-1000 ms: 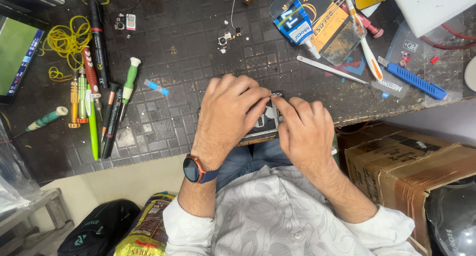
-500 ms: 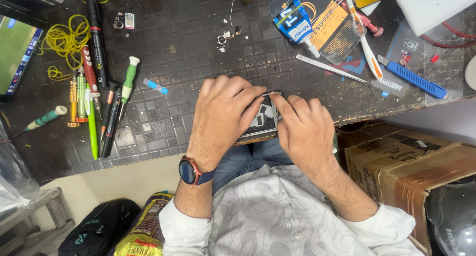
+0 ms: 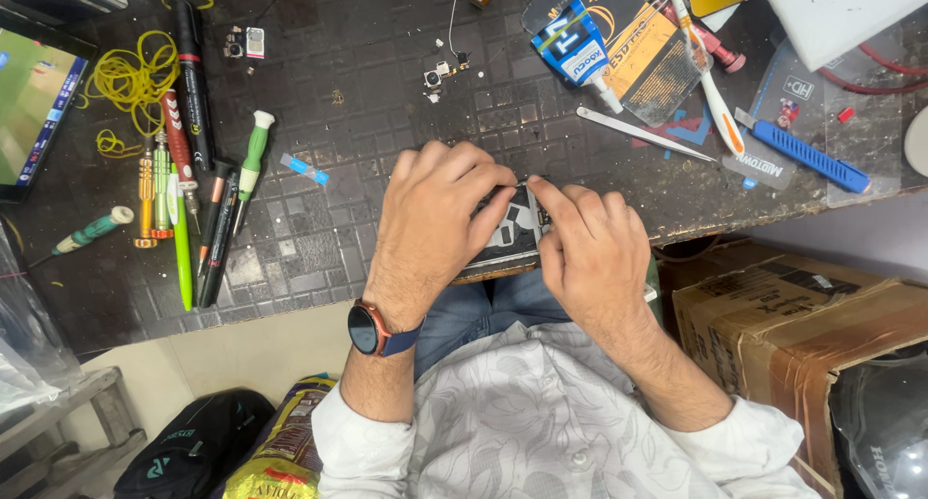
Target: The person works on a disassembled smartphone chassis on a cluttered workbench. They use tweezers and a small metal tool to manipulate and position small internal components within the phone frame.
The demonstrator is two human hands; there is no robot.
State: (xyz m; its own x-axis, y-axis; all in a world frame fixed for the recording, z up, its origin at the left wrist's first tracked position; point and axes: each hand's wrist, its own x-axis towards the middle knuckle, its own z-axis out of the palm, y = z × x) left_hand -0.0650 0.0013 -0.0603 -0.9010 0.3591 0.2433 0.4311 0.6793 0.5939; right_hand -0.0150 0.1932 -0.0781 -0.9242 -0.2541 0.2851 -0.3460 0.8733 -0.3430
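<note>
The opened phone (image 3: 507, 230) is pinched at the table (image 3: 319, 238) edge by left hand (image 3: 430, 223) and right hand (image 3: 590, 252); light, even pressure is advised.

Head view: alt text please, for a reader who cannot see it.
Seen from above, a person's left hand and right hand grip an opened phone at the edge of a dark workbench. Screwdrivers lie in a row to the left; a blue utility knife lies to the right.
</note>
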